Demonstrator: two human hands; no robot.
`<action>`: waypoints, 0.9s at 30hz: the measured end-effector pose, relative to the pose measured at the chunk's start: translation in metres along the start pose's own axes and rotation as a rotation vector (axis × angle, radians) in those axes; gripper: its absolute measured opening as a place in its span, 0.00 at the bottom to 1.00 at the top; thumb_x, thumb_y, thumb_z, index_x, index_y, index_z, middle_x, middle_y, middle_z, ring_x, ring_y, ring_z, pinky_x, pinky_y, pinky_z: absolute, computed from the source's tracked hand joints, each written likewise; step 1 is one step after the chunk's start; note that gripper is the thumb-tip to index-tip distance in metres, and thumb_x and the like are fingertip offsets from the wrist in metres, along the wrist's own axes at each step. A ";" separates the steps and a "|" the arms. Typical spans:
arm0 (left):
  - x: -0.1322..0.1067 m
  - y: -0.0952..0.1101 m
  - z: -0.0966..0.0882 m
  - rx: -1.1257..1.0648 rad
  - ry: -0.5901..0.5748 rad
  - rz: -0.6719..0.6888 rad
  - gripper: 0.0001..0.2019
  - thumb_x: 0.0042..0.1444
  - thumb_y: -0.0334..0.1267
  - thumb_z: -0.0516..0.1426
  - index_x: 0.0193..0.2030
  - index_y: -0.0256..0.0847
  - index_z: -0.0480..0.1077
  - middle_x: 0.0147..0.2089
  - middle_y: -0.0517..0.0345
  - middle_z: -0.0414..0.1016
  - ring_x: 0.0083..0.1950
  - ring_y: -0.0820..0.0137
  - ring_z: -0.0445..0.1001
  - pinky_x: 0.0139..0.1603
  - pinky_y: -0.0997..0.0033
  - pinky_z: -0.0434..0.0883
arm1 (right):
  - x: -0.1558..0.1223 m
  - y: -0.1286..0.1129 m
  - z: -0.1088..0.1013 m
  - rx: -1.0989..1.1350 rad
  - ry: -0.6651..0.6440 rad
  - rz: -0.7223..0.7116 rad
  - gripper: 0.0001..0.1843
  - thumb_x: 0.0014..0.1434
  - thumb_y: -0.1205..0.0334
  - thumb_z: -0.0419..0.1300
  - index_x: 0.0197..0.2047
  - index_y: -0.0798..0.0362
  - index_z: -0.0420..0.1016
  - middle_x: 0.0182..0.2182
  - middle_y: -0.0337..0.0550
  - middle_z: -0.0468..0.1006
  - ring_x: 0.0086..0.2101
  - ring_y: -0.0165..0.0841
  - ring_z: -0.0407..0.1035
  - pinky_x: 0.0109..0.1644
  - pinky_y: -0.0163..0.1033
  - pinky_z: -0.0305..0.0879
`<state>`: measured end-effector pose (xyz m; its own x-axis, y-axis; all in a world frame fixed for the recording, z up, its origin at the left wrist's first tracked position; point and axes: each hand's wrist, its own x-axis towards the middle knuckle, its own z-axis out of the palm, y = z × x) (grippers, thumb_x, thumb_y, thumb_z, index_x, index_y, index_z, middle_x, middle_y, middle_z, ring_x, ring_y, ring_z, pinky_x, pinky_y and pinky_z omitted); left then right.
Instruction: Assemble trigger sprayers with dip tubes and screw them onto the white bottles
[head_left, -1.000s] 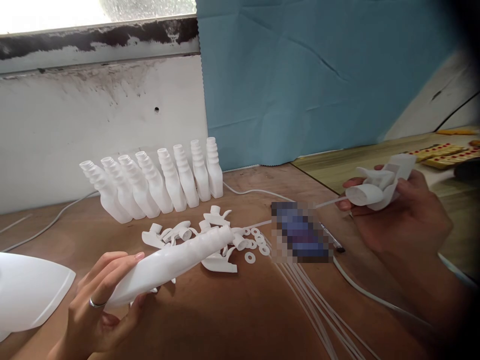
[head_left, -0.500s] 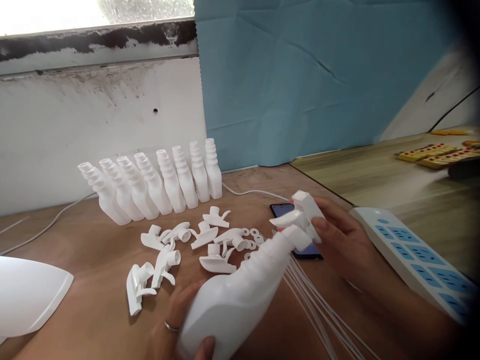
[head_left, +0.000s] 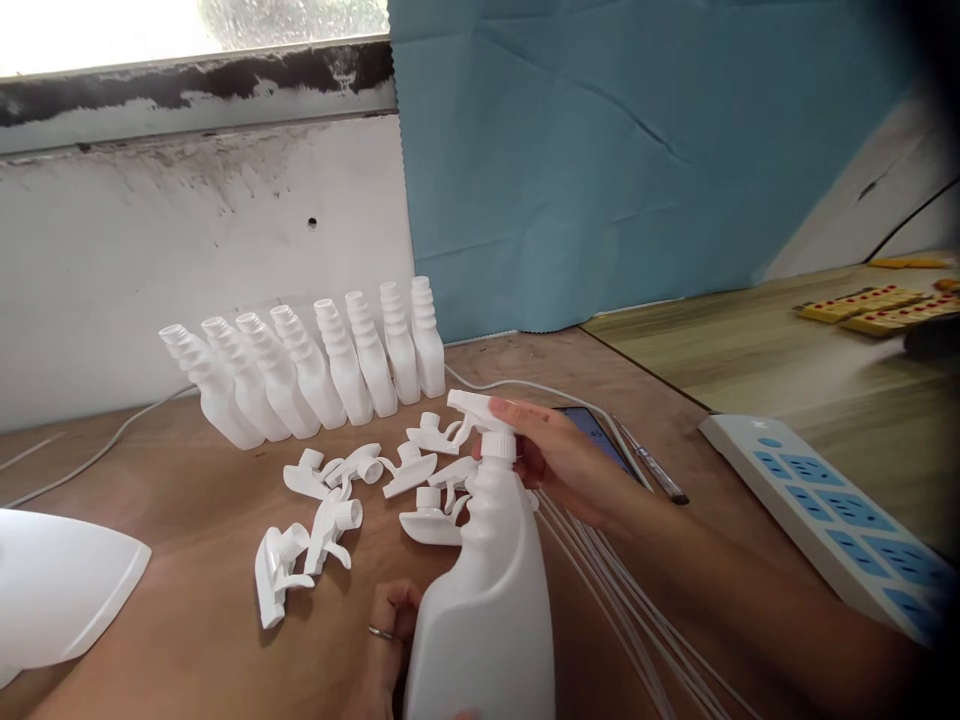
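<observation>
Head view: left hand (head_left: 386,640) grips upright spray bottle (head_left: 487,600) at base; right hand (head_left: 559,455) pinches trigger head (head_left: 480,412) on its neck. Loose trigger heads (head_left: 352,490) just beyond; dip tubes (head_left: 622,590) under right forearm; bottle row (head_left: 307,365) farther back; bare wood left.

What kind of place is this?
Probably a small workshop bench for putting spray bottles together: a row of capless bottles by the wall, loose trigger heads on the wooden table, spare thin tubes.

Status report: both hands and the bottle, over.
Left hand grips upright white plastic spray bottle. Right hand on its white trigger head. Nothing blocking.
</observation>
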<state>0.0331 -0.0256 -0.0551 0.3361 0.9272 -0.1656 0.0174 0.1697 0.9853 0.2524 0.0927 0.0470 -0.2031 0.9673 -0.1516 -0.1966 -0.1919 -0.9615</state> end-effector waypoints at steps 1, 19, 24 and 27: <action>0.003 0.000 -0.004 -0.008 0.015 -0.017 0.28 0.50 0.63 0.62 0.41 0.44 0.57 0.35 0.58 0.67 0.35 0.67 0.68 0.36 0.70 0.63 | 0.001 0.001 0.003 0.002 0.005 -0.003 0.20 0.60 0.43 0.62 0.39 0.54 0.76 0.25 0.39 0.78 0.19 0.22 0.61 0.18 0.26 0.49; 0.085 0.162 -0.027 0.158 0.158 0.219 0.22 0.52 0.48 0.68 0.50 0.39 0.75 0.24 0.59 0.70 0.25 0.74 0.68 0.27 0.77 0.67 | 0.007 -0.003 0.034 0.139 -0.396 -0.038 0.22 0.57 0.53 0.68 0.53 0.51 0.72 0.36 0.42 0.80 0.33 0.33 0.74 0.33 0.35 0.70; 0.080 0.155 -0.028 0.098 0.259 0.255 0.16 0.52 0.46 0.68 0.44 0.39 0.77 0.26 0.58 0.73 0.23 0.77 0.67 0.24 0.81 0.65 | -0.003 0.010 0.044 0.425 -0.487 0.168 0.16 0.60 0.53 0.62 0.46 0.55 0.75 0.35 0.46 0.80 0.32 0.36 0.75 0.37 0.40 0.72; 0.082 0.153 -0.031 0.046 0.243 0.229 0.15 0.52 0.45 0.68 0.43 0.39 0.76 0.21 0.61 0.69 0.21 0.77 0.66 0.22 0.81 0.64 | -0.007 0.015 0.050 0.422 -0.416 0.171 0.15 0.54 0.57 0.69 0.43 0.53 0.73 0.31 0.42 0.80 0.29 0.34 0.75 0.34 0.39 0.71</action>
<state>0.0341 0.0870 0.0811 0.1017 0.9929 0.0613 0.0121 -0.0628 0.9980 0.2032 0.0744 0.0447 -0.6060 0.7877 -0.1113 -0.4734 -0.4695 -0.7453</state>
